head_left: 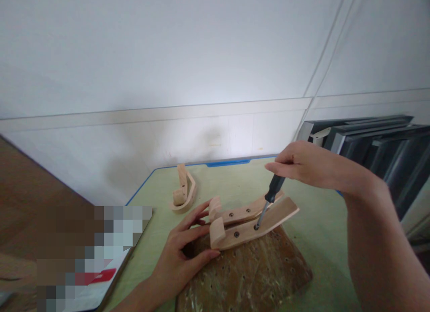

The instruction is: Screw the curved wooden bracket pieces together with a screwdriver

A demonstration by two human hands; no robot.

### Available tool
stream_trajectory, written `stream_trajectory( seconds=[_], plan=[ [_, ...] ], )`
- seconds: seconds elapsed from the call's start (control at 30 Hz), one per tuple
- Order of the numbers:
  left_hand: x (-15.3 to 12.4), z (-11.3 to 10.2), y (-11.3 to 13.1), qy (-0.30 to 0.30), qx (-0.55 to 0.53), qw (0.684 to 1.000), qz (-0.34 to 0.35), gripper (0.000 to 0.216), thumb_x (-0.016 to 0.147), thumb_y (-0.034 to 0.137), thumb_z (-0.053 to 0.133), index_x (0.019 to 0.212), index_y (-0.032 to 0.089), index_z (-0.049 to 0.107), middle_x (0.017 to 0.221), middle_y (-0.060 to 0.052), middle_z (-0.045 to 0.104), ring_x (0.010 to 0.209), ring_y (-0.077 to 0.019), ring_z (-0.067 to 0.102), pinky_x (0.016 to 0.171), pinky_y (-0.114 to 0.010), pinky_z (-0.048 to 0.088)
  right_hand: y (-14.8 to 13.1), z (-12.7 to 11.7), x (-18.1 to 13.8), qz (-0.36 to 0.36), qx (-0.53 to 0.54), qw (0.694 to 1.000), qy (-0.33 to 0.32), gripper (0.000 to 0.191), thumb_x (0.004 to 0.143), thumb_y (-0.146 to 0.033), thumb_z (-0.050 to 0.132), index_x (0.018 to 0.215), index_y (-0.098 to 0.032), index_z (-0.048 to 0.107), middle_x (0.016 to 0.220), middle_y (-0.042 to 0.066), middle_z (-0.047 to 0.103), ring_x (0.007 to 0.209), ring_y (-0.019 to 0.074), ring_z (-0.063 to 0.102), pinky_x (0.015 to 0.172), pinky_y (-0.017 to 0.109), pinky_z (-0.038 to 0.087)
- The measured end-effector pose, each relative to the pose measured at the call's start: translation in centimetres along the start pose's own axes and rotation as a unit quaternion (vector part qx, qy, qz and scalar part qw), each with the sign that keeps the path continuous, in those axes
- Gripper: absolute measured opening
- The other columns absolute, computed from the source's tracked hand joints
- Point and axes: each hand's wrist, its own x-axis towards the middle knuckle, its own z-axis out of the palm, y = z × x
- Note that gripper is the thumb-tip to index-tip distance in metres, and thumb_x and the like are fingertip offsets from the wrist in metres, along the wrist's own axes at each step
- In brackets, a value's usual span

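My right hand is closed round the dark handle of a screwdriver. The screwdriver tilts down to the left, and its tip meets a screw hole in the nearer wooden hook. A second wooden hook lies alongside just behind it; both have curled ends at the left and dark screws or holes in them. My left hand grips the curled end of the nearer hook, thumb in front and fingers behind. Under the hooks is a brown, pitted board.
More curved wooden hooks lie farther back on the green table, which has a blue edge. At the left is a partly pixelated flat item with a red mark. Dark panels stand at the right by the white wall.
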Motion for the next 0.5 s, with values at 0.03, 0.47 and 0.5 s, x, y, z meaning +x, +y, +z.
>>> stream_trajectory(
  seconds=[0.03, 0.47, 0.5],
  plan=[
    [0.0, 0.0, 0.0, -0.002, 0.000, 1.000, -0.001, 0.025, 0.068, 0.027, 0.067, 0.092, 0.023, 0.067, 0.134, -0.009, 0.042, 0.102, -0.0243, 0.056, 0.083, -0.035, 0.049, 0.0, 0.0, 0.0, 0.002, 0.002, 1.000, 0.002, 0.047, 0.083, -0.043, 0.038, 0.043, -0.018, 0.043, 0.048, -0.004, 0.021, 0.046, 0.0080, 0.017, 0.041, 0.023, 0.014],
    [-0.2, 0.1, -0.3, -0.002, -0.005, 1.000, 0.005, 0.026, 0.068, 0.025, 0.068, 0.094, 0.024, 0.065, 0.135, -0.006, 0.040, 0.104, -0.0238, 0.055, 0.085, -0.034, 0.048, -0.7, -1.6, -1.7, -0.143, 0.136, 0.980, -0.027, 0.021, 0.083, -0.024, 0.049, 0.101, -0.019, 0.058, 0.084, 0.002, 0.065, 0.073, 0.0119, 0.059, 0.061, 0.020, 0.043],
    [-0.2, 0.1, -0.3, -0.003, -0.007, 1.000, 0.004, 0.026, 0.068, 0.025, 0.068, 0.094, 0.024, 0.065, 0.135, -0.006, 0.040, 0.104, -0.0238, 0.055, 0.085, -0.035, 0.048, -0.6, -1.7, -1.8, -0.141, 0.140, 0.980, -0.029, 0.021, 0.083, -0.022, 0.049, 0.101, -0.020, 0.059, 0.084, 0.001, 0.065, 0.074, 0.0120, 0.060, 0.062, 0.020, 0.043]
  ],
)
